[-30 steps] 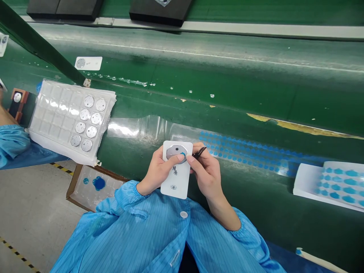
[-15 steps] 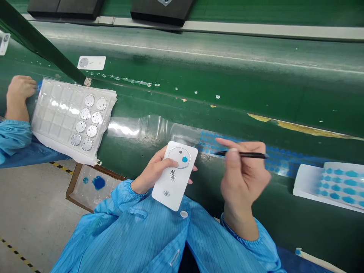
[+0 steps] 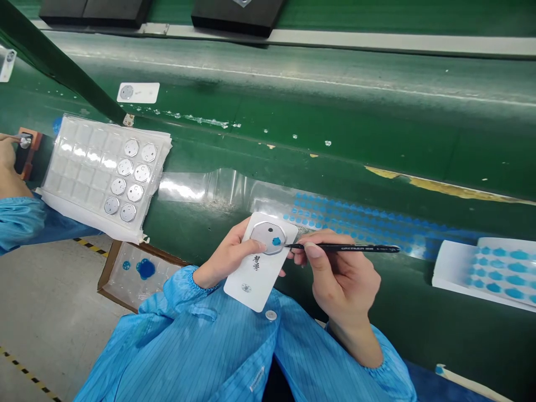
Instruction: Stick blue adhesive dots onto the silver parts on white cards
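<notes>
My left hand [image 3: 228, 258] grips a white card-like device [image 3: 258, 262] with a silver octagonal plate near its top. A small blue round sticker [image 3: 276, 241] sits on that plate. My right hand [image 3: 339, 276] pinches black tweezers [image 3: 343, 247] whose tip touches the blue sticker. Both hands are over the near edge of a green conveyor belt [image 3: 335, 111]. A clear film strip with several blue dot stickers [image 3: 355, 220] lies on the belt just beyond my hands.
A clear blister tray [image 3: 104, 170] with several silver discs lies at the left. Another white device [image 3: 138, 92] rests further along the belt. Sheets of blue stickers [image 3: 494, 271] lie at the right. A co-worker's hand [image 3: 8, 153] and blue sleeve show at the far left. Black trays [image 3: 234, 17] stand behind.
My right hand swung out to the sticker strip with the tweezers, then came back so the tip meets the blue sticker on the plate. The co-worker's hand shifted at the left.
</notes>
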`<action>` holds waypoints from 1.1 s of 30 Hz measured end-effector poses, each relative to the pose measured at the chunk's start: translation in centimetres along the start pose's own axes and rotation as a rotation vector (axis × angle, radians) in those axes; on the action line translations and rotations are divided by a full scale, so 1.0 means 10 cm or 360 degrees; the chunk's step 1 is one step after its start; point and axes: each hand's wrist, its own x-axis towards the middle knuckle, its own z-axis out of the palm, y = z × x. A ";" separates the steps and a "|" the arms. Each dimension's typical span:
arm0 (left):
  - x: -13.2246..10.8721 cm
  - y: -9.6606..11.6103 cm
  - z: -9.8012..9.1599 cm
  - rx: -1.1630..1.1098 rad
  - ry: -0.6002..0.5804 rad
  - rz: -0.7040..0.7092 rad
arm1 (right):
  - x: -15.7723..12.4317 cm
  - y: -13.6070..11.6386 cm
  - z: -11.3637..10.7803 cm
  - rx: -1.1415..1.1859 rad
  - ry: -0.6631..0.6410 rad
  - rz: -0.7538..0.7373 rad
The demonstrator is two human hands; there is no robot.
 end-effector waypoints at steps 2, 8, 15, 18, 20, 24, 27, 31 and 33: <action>0.00 0.01 0.00 0.0011 0.0001 0.0009 | 0.02 -0.01 0.00 -0.0008 -0.0001 0.0013; 0.00 -0.02 -0.02 0.0075 -0.0028 0.0016 | 0.03 0.01 0.01 -0.0004 -0.0078 -0.0050; 0.00 -0.06 0.00 0.0055 0.0017 0.0019 | -0.02 0.08 0.08 0.0095 0.0113 -0.0040; 0.01 -0.05 0.02 0.0108 0.0099 0.0051 | 0.02 0.09 0.10 0.0155 0.0332 -0.0173; 0.04 -0.05 0.02 0.0190 0.0240 0.0120 | 0.04 0.11 0.08 0.0089 0.0452 -0.0264; 0.19 -0.10 -0.07 0.0178 0.0651 0.0437 | -0.05 0.20 0.06 -0.0259 0.0083 0.0103; 0.35 -0.12 -0.20 0.0071 0.0861 0.0640 | -0.18 0.34 0.16 -0.0195 -0.0529 0.0503; 0.46 0.08 -0.38 0.0221 0.0687 0.0743 | -0.03 0.61 0.18 -0.0001 -0.0426 0.0738; 0.45 0.34 -0.48 0.0483 0.0634 0.0896 | 0.31 0.74 0.04 0.0025 -0.0169 0.0725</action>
